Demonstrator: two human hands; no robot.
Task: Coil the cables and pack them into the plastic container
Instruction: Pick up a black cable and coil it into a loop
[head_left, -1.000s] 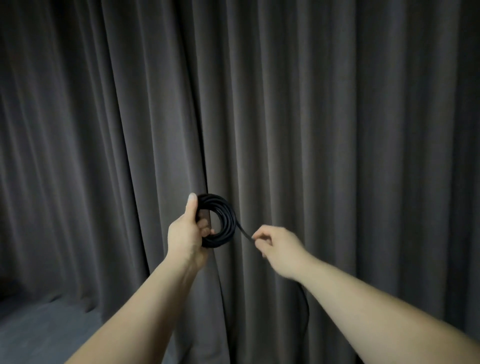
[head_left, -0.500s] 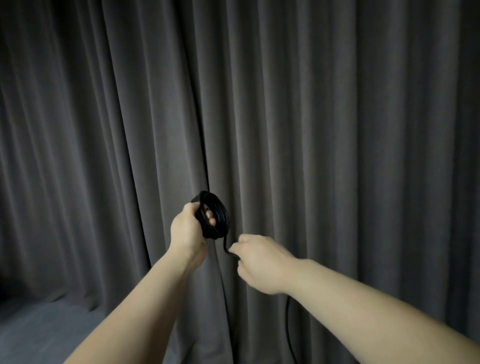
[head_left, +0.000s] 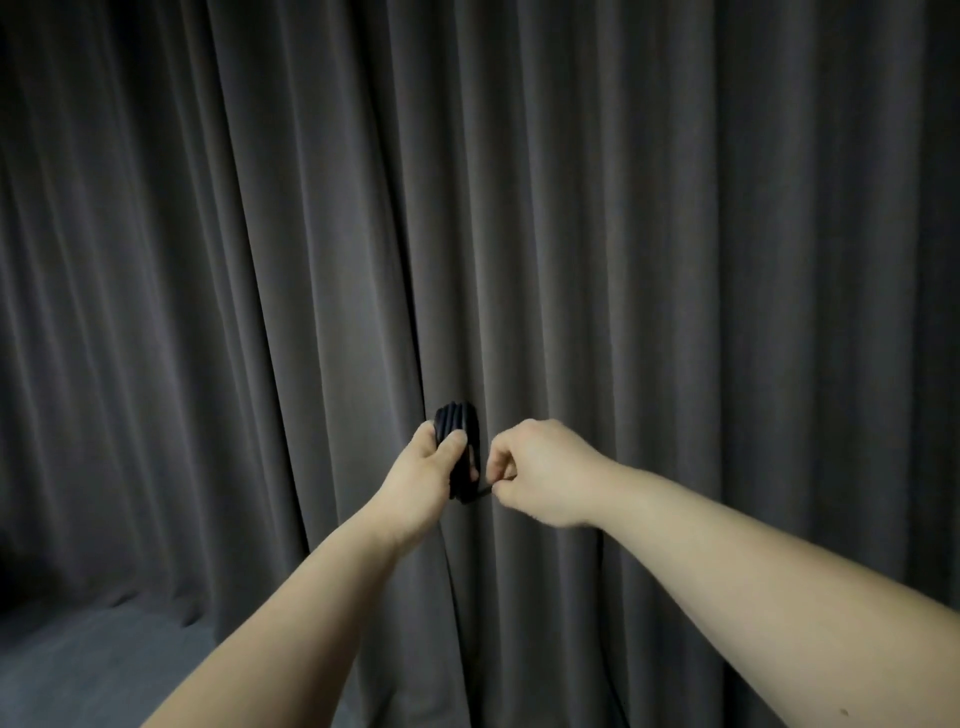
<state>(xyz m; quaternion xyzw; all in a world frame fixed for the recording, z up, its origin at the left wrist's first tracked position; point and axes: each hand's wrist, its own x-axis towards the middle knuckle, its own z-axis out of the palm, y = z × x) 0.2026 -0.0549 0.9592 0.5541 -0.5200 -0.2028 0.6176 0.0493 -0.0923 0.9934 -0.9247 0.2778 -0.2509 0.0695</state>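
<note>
Left hand (head_left: 425, 475) grips black cable coil (head_left: 457, 426), fingers curled round it, coil edge-on, held up centre frame before grey curtain (head_left: 649, 234); right hand (head_left: 540, 470) just right of it, fingers pinching the cable's loose strand (head_left: 480, 493).

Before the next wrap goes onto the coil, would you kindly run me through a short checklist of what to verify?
1. Left hand grips the black cable coil: ok.
2. Right hand pinches the loose strand beside the coil: ok.
3. Loops lie bundled side by side, none slipping off: ok.
4. Remaining slack free of knots: cannot tell; it drops out of sight below the hands.
5. Plastic container within reach: cannot tell; only the grey curtain and floor show.
</note>
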